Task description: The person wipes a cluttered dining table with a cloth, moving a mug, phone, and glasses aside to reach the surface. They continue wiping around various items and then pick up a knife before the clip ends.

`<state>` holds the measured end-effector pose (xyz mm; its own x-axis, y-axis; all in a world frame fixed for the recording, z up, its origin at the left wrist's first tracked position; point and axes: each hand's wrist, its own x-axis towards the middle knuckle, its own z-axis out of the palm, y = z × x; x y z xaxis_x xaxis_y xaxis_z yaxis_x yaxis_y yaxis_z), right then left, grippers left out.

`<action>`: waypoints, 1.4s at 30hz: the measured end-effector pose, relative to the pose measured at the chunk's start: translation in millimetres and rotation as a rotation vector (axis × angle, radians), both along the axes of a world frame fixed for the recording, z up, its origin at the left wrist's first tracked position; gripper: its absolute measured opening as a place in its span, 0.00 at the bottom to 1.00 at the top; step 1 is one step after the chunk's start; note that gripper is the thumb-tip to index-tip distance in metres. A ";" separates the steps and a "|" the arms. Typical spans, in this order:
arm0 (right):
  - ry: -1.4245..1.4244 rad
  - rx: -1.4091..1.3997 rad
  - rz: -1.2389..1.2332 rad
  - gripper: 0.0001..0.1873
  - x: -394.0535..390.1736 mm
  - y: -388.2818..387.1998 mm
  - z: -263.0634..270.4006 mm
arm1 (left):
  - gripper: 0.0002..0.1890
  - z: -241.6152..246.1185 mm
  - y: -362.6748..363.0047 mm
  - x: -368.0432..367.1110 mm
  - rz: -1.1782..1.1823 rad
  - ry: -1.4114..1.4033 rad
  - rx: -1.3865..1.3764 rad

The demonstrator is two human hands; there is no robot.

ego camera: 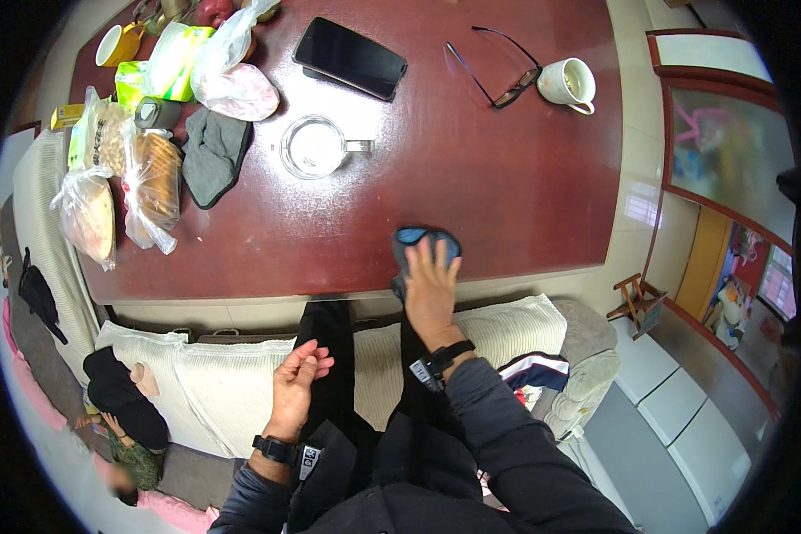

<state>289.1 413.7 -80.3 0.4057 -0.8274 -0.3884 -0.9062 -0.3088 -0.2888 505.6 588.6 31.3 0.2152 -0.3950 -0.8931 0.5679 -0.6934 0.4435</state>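
Observation:
My right hand (431, 287) lies palm down on a blue and grey cloth (410, 235) at the front of the dark red table (494, 200). Part of the cloth hangs toward the table's front edge, and my palm hides some of it. Over my lap, apart from the table, my left hand (300, 380) is loosely curled with nothing visible in it. A clear glass mug (312, 147), its handle to the right, stands beyond the cloth to the left. Farther left lies a folded grey cloth (215, 157) with a dark border.
Bagged foods (152, 177), tissue packs (180, 57) and a yellow mug (119, 45) crowd the left side. A smartphone (350, 59) lies at the back; glasses (507, 99) touch or nearly touch a white mug (566, 83). A sofa (240, 380) runs along the front; another person (130, 447) sits lower left.

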 end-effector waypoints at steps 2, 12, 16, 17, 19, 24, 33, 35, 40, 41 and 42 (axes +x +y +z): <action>0.055 -0.106 -0.110 0.30 -19.4 -22.4 -5.9 | 0.17 -0.8 1.8 4.2 0.002 -0.005 0.013; -0.048 -0.006 -0.044 0.32 2.5 13.7 -6.0 | 0.16 -1.5 0.5 -0.2 0.017 0.020 0.013; 0.052 -0.148 -0.147 0.32 -42.1 -47.4 -18.7 | 0.16 -3.3 4.6 10.6 0.022 -0.006 0.018; -0.025 -0.238 -0.187 0.32 -49.5 -60.6 -20.9 | 0.16 -3.3 7.8 12.6 0.022 -0.005 0.026; -0.032 -0.202 -0.266 0.32 -42.3 -62.3 -22.7 | 0.16 -9.6 8.7 13.3 0.040 -0.008 0.011; 0.064 -0.118 0.012 0.34 20.4 -8.6 -2.6 | 0.17 -7.1 5.8 5.4 0.009 0.010 0.030; 0.162 -0.326 -0.023 0.29 -62.0 -113.3 -24.0 | 0.16 -8.9 -7.7 -2.4 -0.004 -0.011 0.038; 0.144 -0.262 -0.226 0.30 -104.1 -153.7 -22.3 | 0.16 -13.5 -9.6 -6.8 0.002 -0.007 0.025; 0.136 -0.209 -0.512 0.32 -93.8 -159.4 -31.2 | 0.16 -19.3 -11.0 -13.9 0.051 0.032 0.027; 0.154 -0.250 -0.351 0.32 -73.0 -146.2 -30.5 | 0.16 -19.1 -11.8 -13.5 0.050 0.034 0.024; 0.196 -0.259 -0.194 0.32 -46.4 -129.2 -29.6 | 0.16 -18.1 -12.5 -12.4 0.050 0.034 0.020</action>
<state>242.6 284.5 -109.9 0.1704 -0.9625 -0.2112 -0.9854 -0.1658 -0.0391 493.1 576.2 13.2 0.2032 -0.3662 -0.9081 0.6169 -0.6723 0.4092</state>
